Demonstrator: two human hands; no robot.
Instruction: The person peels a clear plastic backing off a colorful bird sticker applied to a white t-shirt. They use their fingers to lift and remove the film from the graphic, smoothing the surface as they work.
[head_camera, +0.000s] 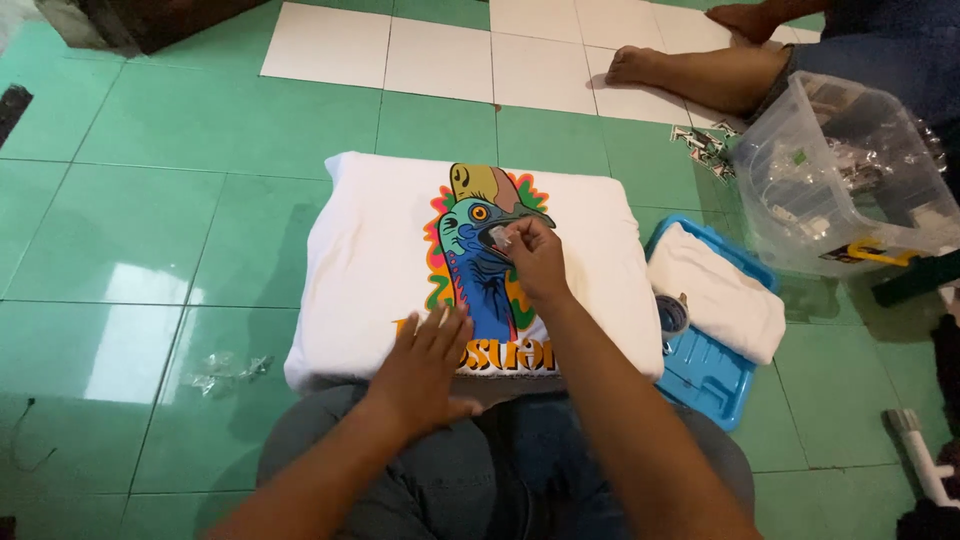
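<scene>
A folded white T-shirt (380, 260) with a colourful bird print (480, 265) lies flat on the green tiled floor (150, 230), right in front of the person's knees. It looks soft, light and floppy, best gripped at a folded edge so it stays square. The left hand (425, 370) presses flat on the near hem, fingers spread wide, holding nothing. The right hand (535, 258) sits on the print, fingertips pinched together on a small pale scrap (497, 236). A blue tray (715, 375) lies just beside the shirt.
</scene>
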